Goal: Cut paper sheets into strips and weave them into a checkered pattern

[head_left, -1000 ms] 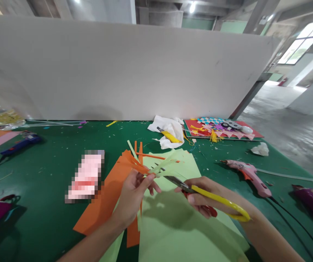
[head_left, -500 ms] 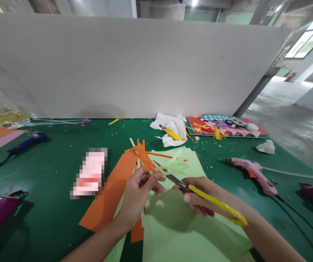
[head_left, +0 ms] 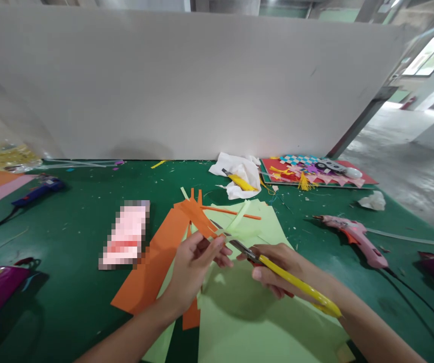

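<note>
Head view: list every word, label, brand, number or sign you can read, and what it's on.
None readable.
Magenta tool, left edge: pale patches, no letters resolvable.
Blue tool: small pale marks, too small.
Pink pixelated object: masked, illegible.
Clear plastic bag: blurred.
Scissors: no lettering discernible.

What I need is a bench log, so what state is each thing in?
Left hand: closed on paper strips
Right hand: gripping scissors
Scissors: blades at the paper strips, opening unclear
Green sheets: overlapping, flat
Orange sheet: flat
Yellow knife: lying on white tissue, blade extension unclear
White tissue: crumpled
Pink glue gun: lying down, cord attached, power unclear
</note>
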`<move>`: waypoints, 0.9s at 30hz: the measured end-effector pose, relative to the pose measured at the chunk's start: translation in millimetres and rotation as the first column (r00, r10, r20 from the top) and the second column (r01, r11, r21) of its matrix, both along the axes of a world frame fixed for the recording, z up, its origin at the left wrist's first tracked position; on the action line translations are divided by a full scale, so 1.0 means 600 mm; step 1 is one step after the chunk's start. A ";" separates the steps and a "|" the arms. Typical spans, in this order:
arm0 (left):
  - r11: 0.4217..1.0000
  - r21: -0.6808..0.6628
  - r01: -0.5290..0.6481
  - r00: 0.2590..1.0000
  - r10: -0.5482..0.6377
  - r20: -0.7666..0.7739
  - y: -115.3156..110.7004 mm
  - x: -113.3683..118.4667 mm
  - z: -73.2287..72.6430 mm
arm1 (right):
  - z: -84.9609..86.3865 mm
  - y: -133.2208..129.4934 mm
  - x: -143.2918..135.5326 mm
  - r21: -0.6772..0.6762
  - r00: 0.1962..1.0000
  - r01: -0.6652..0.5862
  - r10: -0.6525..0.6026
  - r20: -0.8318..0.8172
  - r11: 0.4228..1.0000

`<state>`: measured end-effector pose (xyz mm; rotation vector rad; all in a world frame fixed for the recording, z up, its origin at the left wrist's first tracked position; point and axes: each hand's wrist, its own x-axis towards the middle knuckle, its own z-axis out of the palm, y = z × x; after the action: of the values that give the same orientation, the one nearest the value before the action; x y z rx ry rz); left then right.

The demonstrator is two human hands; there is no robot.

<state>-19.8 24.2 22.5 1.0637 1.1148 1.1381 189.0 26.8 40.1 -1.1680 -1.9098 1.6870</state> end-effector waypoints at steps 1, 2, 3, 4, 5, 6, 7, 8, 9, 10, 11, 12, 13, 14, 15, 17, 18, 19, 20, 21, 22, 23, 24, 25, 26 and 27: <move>1.000 -0.001 0.003 1.000 -0.003 -0.002 0.000 -0.001 0.000 | 0.001 0.000 0.000 -0.006 1.000 -0.005 0.005 -0.002 1.000; 1.000 -0.002 0.005 1.000 -0.005 -0.004 0.000 -0.001 0.001 | 0.003 -0.001 0.000 -0.017 1.000 -0.006 0.006 -0.004 1.000; 1.000 -0.002 0.007 1.000 -0.007 -0.006 -0.001 -0.001 0.001 | 0.004 -0.001 0.000 -0.026 1.000 -0.005 0.005 -0.005 1.000; 1.000 -0.002 0.010 1.000 -0.010 -0.007 -0.001 -0.002 0.002 | 0.006 -0.001 0.000 -0.030 1.000 0.001 -0.001 -0.007 1.000; 1.000 -0.001 0.011 1.000 -0.011 -0.008 -0.001 -0.002 0.003 | 0.006 -0.002 0.000 -0.031 1.000 0.005 -0.005 -0.006 1.000; 1.000 0.001 0.011 1.000 -0.011 -0.007 0.000 -0.002 0.003 | 0.007 -0.002 -0.001 -0.028 1.000 0.007 -0.007 -0.005 1.000; 1.000 0.004 0.010 1.000 -0.009 -0.006 0.000 -0.002 0.004 | 0.007 -0.002 -0.001 -0.023 1.000 0.007 -0.007 -0.004 1.000; 1.000 0.008 0.010 1.000 -0.010 -0.004 0.000 -0.002 0.004 | 0.007 -0.002 0.000 -0.018 1.000 0.003 -0.003 -0.003 1.000; 1.000 0.012 0.010 1.000 -0.010 0.000 0.000 -0.001 0.003 | 0.006 -0.002 0.000 -0.012 1.000 -0.003 0.003 -0.001 1.000; 1.000 0.017 0.011 1.000 -0.011 0.007 0.001 -0.001 0.003 | 0.006 -0.002 0.000 -0.007 1.000 -0.009 0.009 0.004 1.000; 1.000 0.021 0.011 1.000 -0.011 0.019 0.001 -0.001 0.002 | 0.005 -0.003 0.000 -0.001 1.000 -0.014 0.014 0.010 1.000; 1.000 0.025 0.013 0.999 -0.014 0.032 0.001 -0.001 0.000 | 0.004 -0.003 0.000 0.004 1.000 -0.019 0.019 0.016 1.000; 0.999 0.029 0.016 0.999 -0.017 0.043 0.000 -0.001 -0.001 | 0.004 -0.003 0.001 0.008 1.000 -0.022 0.022 0.021 1.000; 0.999 0.031 0.019 0.998 -0.020 0.052 0.000 -0.001 -0.002 | 0.004 -0.004 0.000 0.014 0.999 -0.025 0.024 0.026 1.000; 0.999 0.029 0.016 0.999 -0.018 0.051 -0.001 -0.002 -0.002 | 0.005 -0.004 0.000 0.021 0.999 -0.028 0.027 0.033 0.999; 1.000 0.019 0.009 1.000 -0.009 0.029 -0.002 -0.002 -0.002 | 0.006 -0.004 0.000 0.036 0.999 -0.035 0.034 0.041 0.999; 1.000 0.014 0.005 1.000 -0.005 0.012 -0.002 -0.003 -0.001 | 0.006 -0.004 0.000 0.043 0.998 -0.039 0.038 0.043 0.998; 1.000 0.010 0.006 1.000 -0.006 -0.003 -0.003 -0.003 0.000 | 0.006 -0.003 0.000 0.046 0.998 -0.042 0.040 0.045 0.998; 1.000 0.008 0.013 1.000 -0.012 -0.017 -0.003 -0.004 0.001 | 0.006 -0.003 0.001 0.045 0.998 -0.043 0.041 0.048 0.998; 1.000 0.007 0.023 0.999 -0.023 -0.027 -0.003 -0.005 0.003 | 0.005 -0.002 0.002 0.040 0.998 -0.044 0.042 0.051 0.998; 0.999 0.005 0.034 0.999 -0.034 -0.033 -0.002 -0.006 0.004 | 0.005 -0.001 0.003 0.037 0.998 -0.043 0.041 0.054 0.998; 0.999 0.001 0.043 0.998 -0.043 -0.040 -0.002 -0.007 0.005 | 0.005 -0.001 0.005 0.034 0.997 -0.046 0.044 0.058 0.998; 0.999 -0.002 0.053 0.997 -0.053 -0.047 -0.001 -0.008 0.006 | 0.006 -0.001 0.007 0.035 0.997 -0.051 0.048 0.065 0.998; 0.998 -0.003 0.060 0.997 -0.060 -0.053 0.000 -0.008 0.006 | 0.008 -0.001 0.009 0.042 0.996 -0.056 0.052 0.076 0.998; 0.998 -0.002 0.068 0.996 -0.068 -0.058 0.000 -0.009 0.007 | 0.010 -0.001 0.011 0.057 0.994 -0.061 0.056 0.091 0.996; 0.997 0.002 0.077 0.995 -0.077 -0.064 0.001 -0.009 0.008 | 0.014 -0.002 0.012 0.080 0.992 -0.062 0.053 0.114 0.995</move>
<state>-25.3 24.9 27.1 1.1439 1.1123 1.0523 196.2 25.6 48.3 -1.2092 -2.0788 1.5845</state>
